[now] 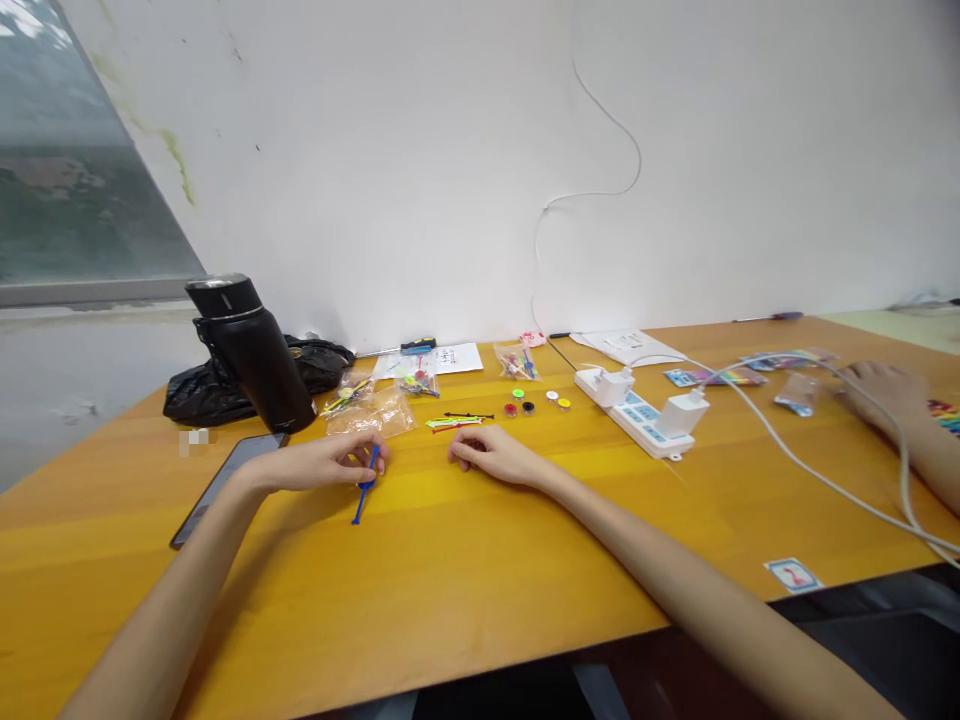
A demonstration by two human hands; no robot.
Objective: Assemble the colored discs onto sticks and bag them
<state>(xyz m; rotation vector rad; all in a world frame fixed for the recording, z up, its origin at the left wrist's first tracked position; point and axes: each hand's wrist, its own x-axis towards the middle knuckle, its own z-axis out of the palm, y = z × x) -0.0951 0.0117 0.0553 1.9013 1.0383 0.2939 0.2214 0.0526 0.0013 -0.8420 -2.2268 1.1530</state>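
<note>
My left hand (341, 463) pinches a blue plastic stick (358, 508) with a small round piece at its middle. The stick slants above the wooden table, its lower end pointing toward me. My right hand (499, 455) rests on the table with its fingers curled together; what they hold, if anything, is hidden. Just beyond it lie several thin plastic sticks (457, 422) in red, green, yellow and black. Small round discs (529, 408) in several colours sit farther back to the right. Behind my left hand is a clear plastic bag (386, 412).
A black bottle (259, 365) stands at left beside a black bag (206, 390) and a phone (225, 488). A white power strip (637, 425) with chargers and trailing cables (795, 460) lies right of centre. Another person's hand (885, 395) rests at far right.
</note>
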